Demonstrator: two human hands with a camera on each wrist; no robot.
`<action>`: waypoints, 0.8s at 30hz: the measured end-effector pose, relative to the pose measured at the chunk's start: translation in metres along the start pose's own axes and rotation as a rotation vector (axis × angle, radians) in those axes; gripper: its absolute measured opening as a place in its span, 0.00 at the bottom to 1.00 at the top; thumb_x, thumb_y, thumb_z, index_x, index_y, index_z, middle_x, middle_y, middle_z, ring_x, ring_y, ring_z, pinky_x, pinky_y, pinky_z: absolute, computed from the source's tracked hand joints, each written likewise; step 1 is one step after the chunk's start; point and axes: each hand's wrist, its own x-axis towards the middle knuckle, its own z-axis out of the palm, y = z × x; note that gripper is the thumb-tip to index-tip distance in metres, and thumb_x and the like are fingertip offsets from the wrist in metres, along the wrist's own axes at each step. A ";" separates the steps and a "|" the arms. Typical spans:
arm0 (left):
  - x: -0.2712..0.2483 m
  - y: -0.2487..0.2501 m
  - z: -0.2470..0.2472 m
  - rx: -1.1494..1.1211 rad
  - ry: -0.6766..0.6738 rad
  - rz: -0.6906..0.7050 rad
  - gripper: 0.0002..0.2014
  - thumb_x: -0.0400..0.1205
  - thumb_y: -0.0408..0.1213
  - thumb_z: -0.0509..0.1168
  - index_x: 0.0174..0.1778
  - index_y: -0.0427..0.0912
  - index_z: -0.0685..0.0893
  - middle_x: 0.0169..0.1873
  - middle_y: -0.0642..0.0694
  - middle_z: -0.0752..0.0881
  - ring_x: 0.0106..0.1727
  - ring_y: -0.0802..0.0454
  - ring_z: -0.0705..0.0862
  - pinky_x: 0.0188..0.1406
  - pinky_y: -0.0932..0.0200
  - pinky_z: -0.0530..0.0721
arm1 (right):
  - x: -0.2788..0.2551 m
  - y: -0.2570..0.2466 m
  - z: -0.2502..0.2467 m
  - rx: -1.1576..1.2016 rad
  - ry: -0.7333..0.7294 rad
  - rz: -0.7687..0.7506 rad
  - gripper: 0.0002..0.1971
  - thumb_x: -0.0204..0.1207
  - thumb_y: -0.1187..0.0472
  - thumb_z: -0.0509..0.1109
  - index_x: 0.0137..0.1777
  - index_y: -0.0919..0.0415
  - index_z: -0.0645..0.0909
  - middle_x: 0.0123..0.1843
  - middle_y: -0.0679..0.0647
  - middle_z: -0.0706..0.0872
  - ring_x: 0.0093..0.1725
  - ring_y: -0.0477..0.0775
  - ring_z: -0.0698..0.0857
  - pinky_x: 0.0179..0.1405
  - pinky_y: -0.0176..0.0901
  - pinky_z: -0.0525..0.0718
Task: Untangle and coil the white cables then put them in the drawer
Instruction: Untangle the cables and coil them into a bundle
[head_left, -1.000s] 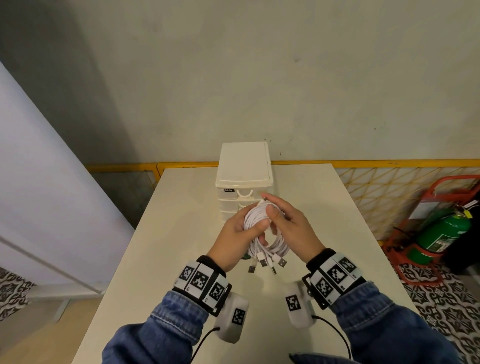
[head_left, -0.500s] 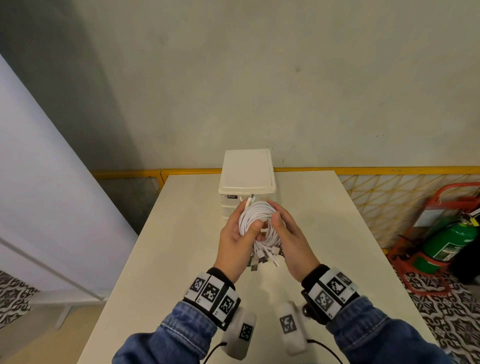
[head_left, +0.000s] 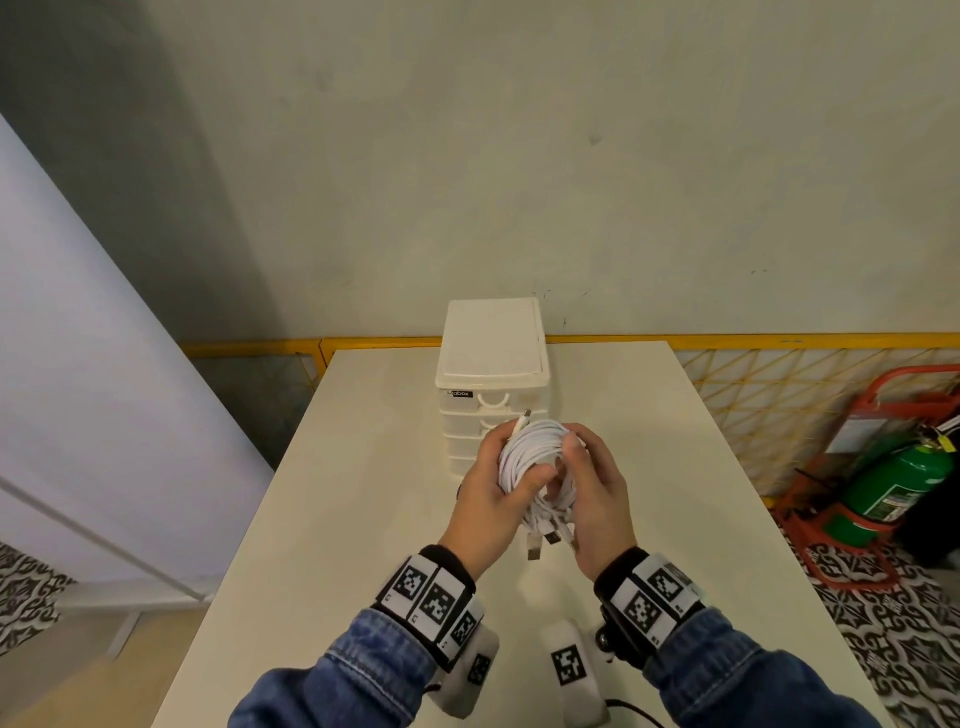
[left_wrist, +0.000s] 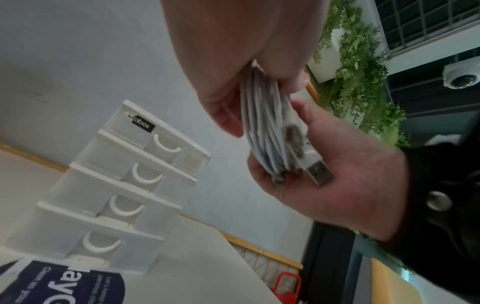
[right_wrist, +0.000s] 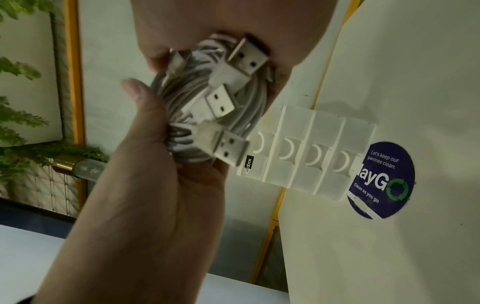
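The coil of white cables (head_left: 535, 462) sits between both hands, held in the air above the middle of the table (head_left: 363, 493), just in front of the drawer unit (head_left: 491, 374). The left hand (head_left: 488, 506) grips the coil's left side, thumb pressed across the front of the loops and fingers curled behind. The right hand (head_left: 597, 499) closes on the right side, thumb on top of the loops, fingers wrapped underneath. Several USB plugs (right_wrist: 235, 61) hang from the lower end of the coil between the palms; one small connector end (head_left: 522, 423) sticks up at the top.

How many cables make up the coil cannot be told; the loops merge together. In the left wrist view the plugs are blurred. The hands cover the lower drawers of the unit in the head view, and whether the coil touches the unit cannot be told.

The white plastic drawer unit stands at the middle of the table's far edge, against the wall, with four drawers, all pushed in, each with a curved handle (left_wrist: 166, 145). A round dark blue sticker (right_wrist: 384, 181) lies on the tabletop at the unit's foot. Right of the table, on the patterned floor, a green fire extinguisher (head_left: 893, 488) rests in a red stand (head_left: 852, 566), beside a yellow-framed mesh fence (head_left: 769, 395).
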 end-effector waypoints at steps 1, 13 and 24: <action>0.001 0.000 -0.003 0.012 -0.022 -0.011 0.20 0.76 0.43 0.71 0.61 0.55 0.73 0.52 0.53 0.84 0.50 0.65 0.84 0.49 0.67 0.82 | 0.001 0.000 -0.001 -0.062 0.002 -0.033 0.09 0.76 0.57 0.68 0.54 0.59 0.82 0.48 0.57 0.87 0.42 0.48 0.87 0.39 0.39 0.85; 0.007 -0.011 -0.006 -0.255 0.279 -0.230 0.16 0.69 0.41 0.77 0.45 0.36 0.83 0.39 0.36 0.88 0.39 0.44 0.88 0.42 0.48 0.88 | -0.001 0.018 0.007 -0.260 -0.182 0.025 0.11 0.80 0.59 0.64 0.56 0.58 0.85 0.54 0.56 0.90 0.55 0.53 0.88 0.53 0.40 0.85; 0.002 -0.026 -0.021 -0.345 0.324 -0.256 0.05 0.77 0.30 0.70 0.40 0.37 0.79 0.20 0.48 0.79 0.15 0.58 0.73 0.15 0.67 0.71 | -0.007 0.028 0.023 -0.320 -0.141 0.091 0.09 0.78 0.56 0.65 0.51 0.54 0.86 0.29 0.44 0.85 0.25 0.45 0.77 0.26 0.37 0.77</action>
